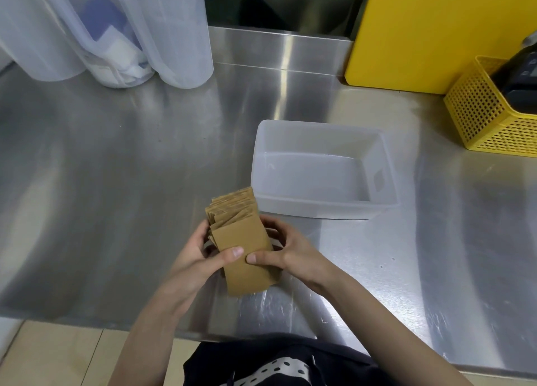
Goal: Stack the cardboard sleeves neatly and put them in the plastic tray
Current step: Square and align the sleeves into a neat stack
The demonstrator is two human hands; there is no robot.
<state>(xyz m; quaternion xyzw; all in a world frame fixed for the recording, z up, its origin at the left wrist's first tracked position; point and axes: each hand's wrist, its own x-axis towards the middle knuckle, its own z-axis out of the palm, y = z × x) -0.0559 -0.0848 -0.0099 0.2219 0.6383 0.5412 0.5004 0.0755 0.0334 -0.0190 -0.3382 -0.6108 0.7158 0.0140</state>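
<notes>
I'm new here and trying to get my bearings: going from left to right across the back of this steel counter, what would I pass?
Clear plastic jugs → yellow board leaning at the back → yellow perforated basket with a dark device in it.

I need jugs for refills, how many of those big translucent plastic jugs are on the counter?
3, at the far left corner: left jug, middle jug with papers inside, right jug. More may sit out of frame.
</notes>
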